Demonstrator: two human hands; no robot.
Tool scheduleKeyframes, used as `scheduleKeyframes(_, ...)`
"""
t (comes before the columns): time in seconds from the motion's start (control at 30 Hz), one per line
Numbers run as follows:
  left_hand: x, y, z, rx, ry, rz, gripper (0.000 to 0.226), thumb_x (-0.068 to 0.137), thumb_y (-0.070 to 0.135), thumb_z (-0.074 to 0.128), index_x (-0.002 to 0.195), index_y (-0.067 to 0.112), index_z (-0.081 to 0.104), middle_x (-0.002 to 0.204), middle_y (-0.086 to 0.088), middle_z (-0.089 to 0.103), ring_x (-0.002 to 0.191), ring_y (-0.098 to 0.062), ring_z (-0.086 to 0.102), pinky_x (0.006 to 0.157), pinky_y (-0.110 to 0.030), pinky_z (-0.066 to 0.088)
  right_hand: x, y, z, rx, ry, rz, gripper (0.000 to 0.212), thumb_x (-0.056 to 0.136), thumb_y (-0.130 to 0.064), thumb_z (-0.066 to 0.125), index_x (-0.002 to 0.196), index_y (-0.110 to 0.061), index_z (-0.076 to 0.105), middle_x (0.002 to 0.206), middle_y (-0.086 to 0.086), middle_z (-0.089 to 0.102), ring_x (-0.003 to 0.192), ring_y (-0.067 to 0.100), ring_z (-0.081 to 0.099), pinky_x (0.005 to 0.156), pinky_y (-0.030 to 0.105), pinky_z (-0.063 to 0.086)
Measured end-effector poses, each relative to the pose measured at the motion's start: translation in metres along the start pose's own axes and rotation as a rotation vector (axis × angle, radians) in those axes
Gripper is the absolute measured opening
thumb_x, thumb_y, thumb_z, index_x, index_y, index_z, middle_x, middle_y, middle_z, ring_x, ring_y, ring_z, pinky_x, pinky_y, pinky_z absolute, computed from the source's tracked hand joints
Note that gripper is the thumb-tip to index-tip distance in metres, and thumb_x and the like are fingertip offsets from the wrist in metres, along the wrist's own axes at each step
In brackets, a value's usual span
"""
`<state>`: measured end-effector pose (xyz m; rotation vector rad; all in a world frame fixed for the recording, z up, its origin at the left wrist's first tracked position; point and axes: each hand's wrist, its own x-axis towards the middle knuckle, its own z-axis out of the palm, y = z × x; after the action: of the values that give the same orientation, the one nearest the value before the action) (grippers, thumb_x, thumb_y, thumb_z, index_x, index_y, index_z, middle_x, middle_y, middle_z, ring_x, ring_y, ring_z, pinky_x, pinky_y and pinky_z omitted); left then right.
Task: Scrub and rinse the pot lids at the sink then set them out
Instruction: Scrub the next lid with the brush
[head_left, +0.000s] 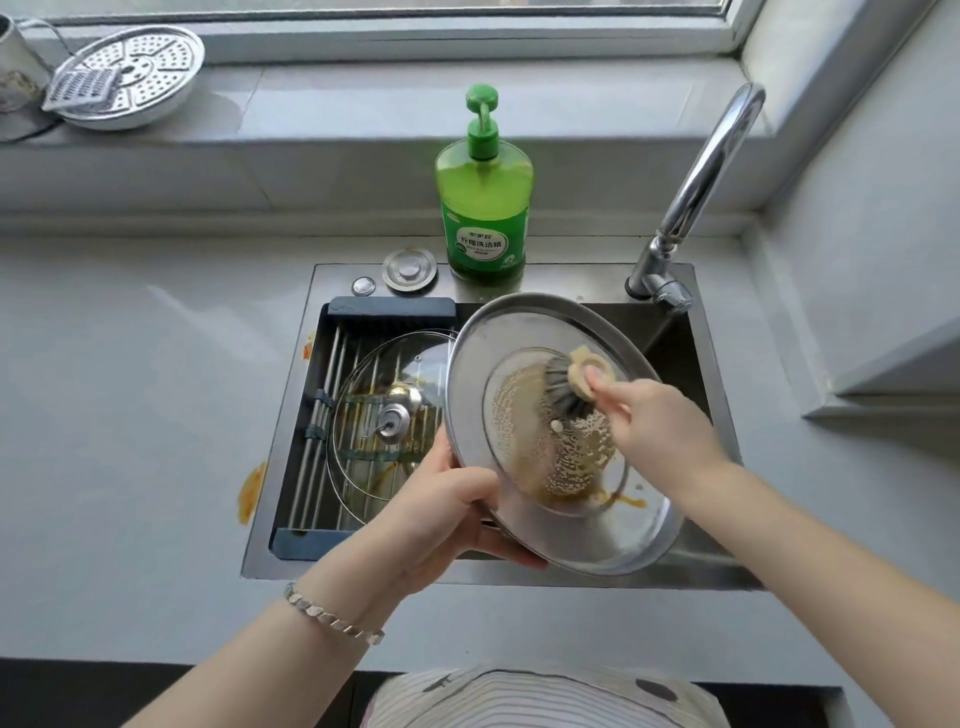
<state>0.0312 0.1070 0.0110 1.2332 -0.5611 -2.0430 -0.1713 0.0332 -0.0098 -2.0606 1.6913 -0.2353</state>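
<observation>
Over the sink (280, 467), I see both hands busy on one lid. The left hand (447, 514) grips the lower-left rim of the steel lid (519, 332), thumb on the near edge and fingers curled beneath. The lid is held tilted above the right half of the basin, its face with a small centre stud turned toward the camera. Its middle is a glass pane, covered in foam and brownish residue, with an orange-brown smear near the lower edge. The right hand (654, 421) is closed round the handle of a scrubbing brush (571, 379), whose dark bristles press on the upper part of the pane. A second lid, the glass lid (363, 374), lies on the roll-up rack (322, 415) across the left half of the sink. Its metal knob shows through the glass and yellowish streaks mark it; the steel lid overlaps its right edge from my viewpoint. The faucet (696, 176) stands at the back right corner, and I cannot make out any water running. A green soap bottle (485, 208) stands on the back rim, with a drain plug (410, 267) just left of it. An orange stain (252, 491) marks the table (130, 389) left of the sink. On the windowsill, far left, sits a perforated steamer plate (150, 67) with a grater (83, 88) resting on it. A bracelet (332, 613) circles the left wrist.
</observation>
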Motion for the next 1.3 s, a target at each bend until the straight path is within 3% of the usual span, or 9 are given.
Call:
scheduleKeyframes(0.2,0.001,-0.002,0.006,0.056,-0.024,0.002,0.068,0.069,-0.016,0.042,0.124,0.024,0.047,0.107,-0.014,0.067,0.081,-0.04,0.067,0.058,-0.053,0.054,-0.021,-0.035,0.016,0.089,0.03,-0.228,0.035,0.095,-0.024,0.046,0.127,-0.036,0.054,0.078,0.005,0.053,0.074,0.032,0.054,0.059,0.035,0.037)
scheduleKeyframes(0.37,-0.006,0.007,-0.004,-0.003,0.035,0.024,0.073,0.055,-0.007,0.047,0.119,0.029,0.046,0.106,-0.013,0.065,0.085,-0.043,0.066,0.058,-0.057,0.054,-0.012,0.006,0.002,0.001,-0.03,0.049,0.035,0.098,-0.027,0.04,0.129,-0.035,0.053,0.099,0.01,0.062,0.088,0.031,0.057,0.068,0.035,0.043)
scheduleKeyframes(0.47,-0.004,0.01,-0.005,0.037,0.043,0.03,0.075,0.061,-0.013,0.044,0.124,0.028,0.045,0.113,-0.014,0.064,0.091,-0.046,0.064,0.062,-0.064,0.052,-0.047,-0.033,0.019,0.1,-0.062,-0.198,0.04,0.093,-0.023,0.043,0.129,-0.037,0.052,0.079,0.004,0.052,0.075,0.033,0.056,0.06,0.037,0.037)
scheduleKeyframes(0.53,-0.003,0.005,0.001,0.059,-0.002,0.009,0.074,0.066,-0.017,0.041,0.127,0.025,0.045,0.115,-0.017,0.063,0.089,-0.045,0.064,0.061,-0.06,0.053,-0.032,-0.041,0.019,0.149,0.033,-0.267,0.041,0.088,-0.024,0.041,0.125,-0.032,0.057,0.071,0.001,0.044,0.065,0.032,0.052,0.054,0.037,0.035)
scheduleKeyframes(0.7,-0.005,0.001,0.01,0.048,-0.058,-0.027,0.071,0.058,-0.009,0.045,0.116,0.033,0.048,0.101,-0.01,0.069,0.08,-0.039,0.068,0.057,-0.052,0.054,0.026,-0.003,-0.007,0.131,0.154,0.161,0.032,0.097,-0.023,0.044,0.126,-0.028,0.057,0.104,0.016,0.067,0.09,0.036,0.059,0.07,0.037,0.046)
scheduleKeyframes(0.9,-0.004,0.004,0.007,0.056,-0.103,-0.031,0.066,0.071,-0.015,0.037,0.131,0.012,0.044,0.108,-0.025,0.064,0.082,-0.044,0.066,0.06,-0.056,0.054,-0.017,-0.074,0.008,0.199,0.191,-0.298,0.04,0.09,-0.023,0.041,0.126,-0.029,0.057,0.068,0.002,0.044,0.062,0.033,0.051,0.054,0.04,0.04)
scheduleKeyframes(1.07,-0.01,0.006,0.006,0.099,-0.1,-0.055,0.071,0.065,-0.012,0.041,0.126,0.026,0.044,0.104,-0.019,0.067,0.078,-0.043,0.067,0.057,-0.053,0.054,0.023,-0.037,-0.012,0.125,0.175,-0.076,0.036,0.098,-0.023,0.04,0.131,-0.028,0.052,0.094,0.014,0.062,0.086,0.034,0.057,0.07,0.042,0.046)
scheduleKeyframes(1.2,-0.006,0.012,0.003,0.117,-0.065,-0.073,0.078,0.061,-0.008,0.039,0.133,0.025,0.04,0.108,-0.024,0.06,0.075,-0.043,0.067,0.054,-0.05,0.054,-0.015,-0.069,0.005,0.205,0.154,-0.324,0.038,0.093,-0.024,0.041,0.128,-0.029,0.055,0.072,0.005,0.048,0.066,0.034,0.054,0.057,0.041,0.043)
scheduleKeyframes(1.3,-0.007,0.012,0.0,0.142,-0.063,-0.078,0.077,0.062,-0.009,0.04,0.132,0.023,0.039,0.11,-0.023,0.06,0.075,-0.043,0.067,0.054,-0.05,0.054,-0.007,-0.057,-0.001,0.206,0.121,-0.286,0.037,0.093,-0.02,0.045,0.127,-0.029,0.056,0.072,0.004,0.049,0.062,0.027,0.048,0.056,0.038,0.041)
